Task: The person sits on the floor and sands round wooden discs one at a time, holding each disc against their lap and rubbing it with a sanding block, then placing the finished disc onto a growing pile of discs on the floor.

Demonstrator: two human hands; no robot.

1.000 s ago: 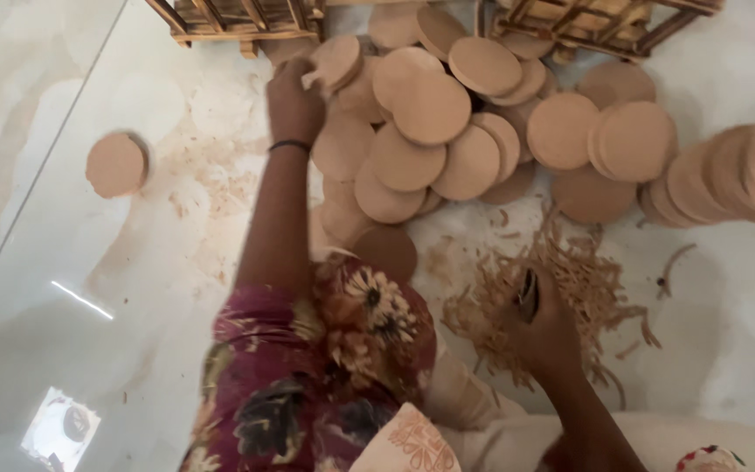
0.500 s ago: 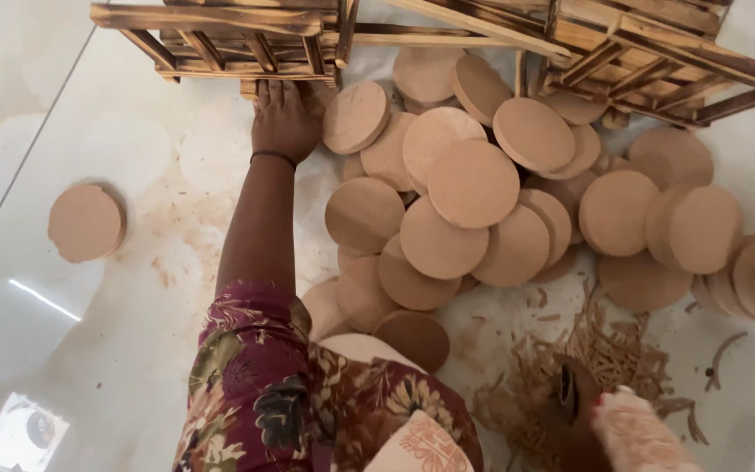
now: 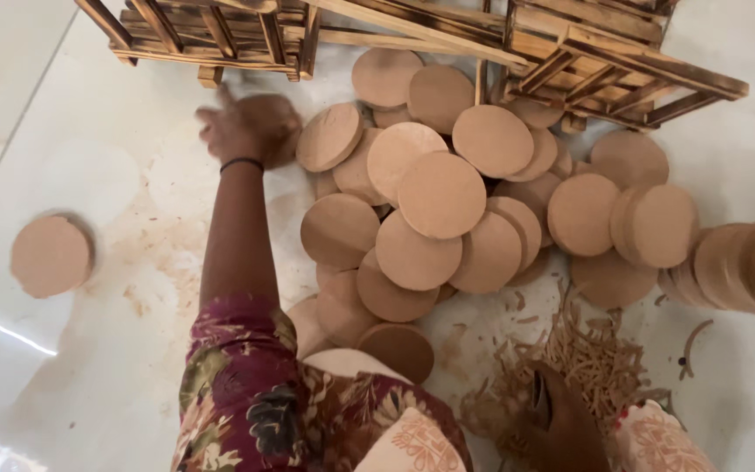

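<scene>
White glossy floor (image 3: 72, 376) fills the frame and carries every other item. Wooden slatted crates (image 3: 570, 52) lie tilted across the upper edge, from upper left to upper right. Pile of round brown discs (image 3: 441, 197) occupies the centre and upper centre, overlapping one another; the pile's upper discs reach under the crate slats. A row of discs on edge (image 3: 744, 262) stands at the right edge. Heap of wood shavings (image 3: 596, 358) lies at lower right, just below the pile. Single disc stack (image 3: 50, 255) sits alone at the left edge, well apart from the pile.

Left hand (image 3: 251, 127) is in the upper left of centre, blurred, fingers spread wide, just beside the leftmost tilted disc (image 3: 329, 137); contact cannot be confirmed. A dark band circles the wrist. Right hand (image 3: 557, 419) is at the lower edge, right of centre, resting in the shavings, closed around a small dark tool (image 3: 541, 393).
</scene>
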